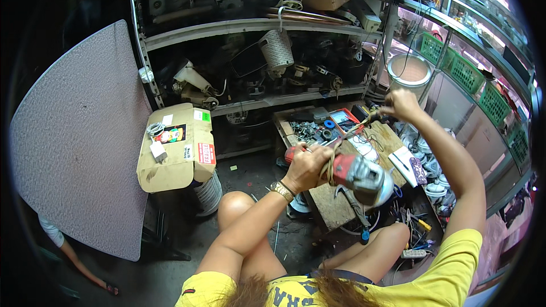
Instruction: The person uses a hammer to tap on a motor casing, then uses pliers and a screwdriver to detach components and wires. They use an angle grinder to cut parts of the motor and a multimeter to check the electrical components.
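Note:
My left hand [307, 167] grips a red and silver angle grinder [355, 173], with loops of tan cord [327, 171] around its body beside my fingers. My right hand [401, 105] is raised to the upper right, closed on the same cord, which stretches down toward the grinder. Under them stands a wooden work table [330, 207] holding a tray of loose metal parts [310, 131], a red-edged box [343, 119] and loose wires.
Metal shelves [256, 25] with assorted parts stand ahead; green baskets [463, 71] line the right. Tools [421, 224] lie low right. Flattened cardboard [170, 167] with a charger sits left, beside a large upright grey panel [77, 131]. Another person's limb [74, 258] shows at lower left.

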Demonstrator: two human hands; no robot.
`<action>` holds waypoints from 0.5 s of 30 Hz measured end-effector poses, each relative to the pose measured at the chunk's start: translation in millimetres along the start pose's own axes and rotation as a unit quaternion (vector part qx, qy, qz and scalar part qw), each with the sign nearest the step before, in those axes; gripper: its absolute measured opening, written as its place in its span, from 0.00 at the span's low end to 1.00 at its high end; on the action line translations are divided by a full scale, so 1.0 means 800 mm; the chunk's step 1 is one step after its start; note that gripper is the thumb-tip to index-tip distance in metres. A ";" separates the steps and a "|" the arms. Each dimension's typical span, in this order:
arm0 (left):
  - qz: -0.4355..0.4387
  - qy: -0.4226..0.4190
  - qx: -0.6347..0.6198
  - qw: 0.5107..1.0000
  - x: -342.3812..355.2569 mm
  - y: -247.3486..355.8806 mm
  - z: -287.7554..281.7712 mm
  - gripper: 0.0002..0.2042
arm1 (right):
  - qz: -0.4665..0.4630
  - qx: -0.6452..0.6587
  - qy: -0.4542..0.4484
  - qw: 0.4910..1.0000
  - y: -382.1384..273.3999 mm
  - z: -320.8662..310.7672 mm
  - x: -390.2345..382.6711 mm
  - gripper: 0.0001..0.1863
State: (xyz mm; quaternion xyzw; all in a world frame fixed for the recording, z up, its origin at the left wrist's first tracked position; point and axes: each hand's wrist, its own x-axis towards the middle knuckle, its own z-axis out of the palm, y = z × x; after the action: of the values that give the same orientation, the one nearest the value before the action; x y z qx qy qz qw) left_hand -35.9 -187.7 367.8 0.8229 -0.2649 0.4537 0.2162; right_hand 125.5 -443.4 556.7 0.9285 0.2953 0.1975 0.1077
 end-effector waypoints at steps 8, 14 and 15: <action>-0.325 0.207 -0.186 0.904 0.026 -0.030 -0.009 0.47 | -0.012 0.493 -0.267 0.828 -0.051 0.101 -0.108 0.12; -0.391 0.220 -0.017 0.893 0.020 -0.060 -0.011 0.39 | 0.176 0.771 -0.385 0.475 -0.099 0.036 -0.168 0.25; -0.395 0.222 -0.007 0.891 0.021 -0.064 -0.011 0.39 | 0.229 0.784 -0.361 0.450 -0.102 0.033 -0.182 0.23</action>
State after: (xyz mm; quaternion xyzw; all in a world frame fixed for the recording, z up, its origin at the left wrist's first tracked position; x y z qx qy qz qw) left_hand -1.5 -147.6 380.8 0.7361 0.1338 0.4999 0.4364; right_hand -12.9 -466.1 463.0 0.6413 0.0365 -0.4533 -0.6180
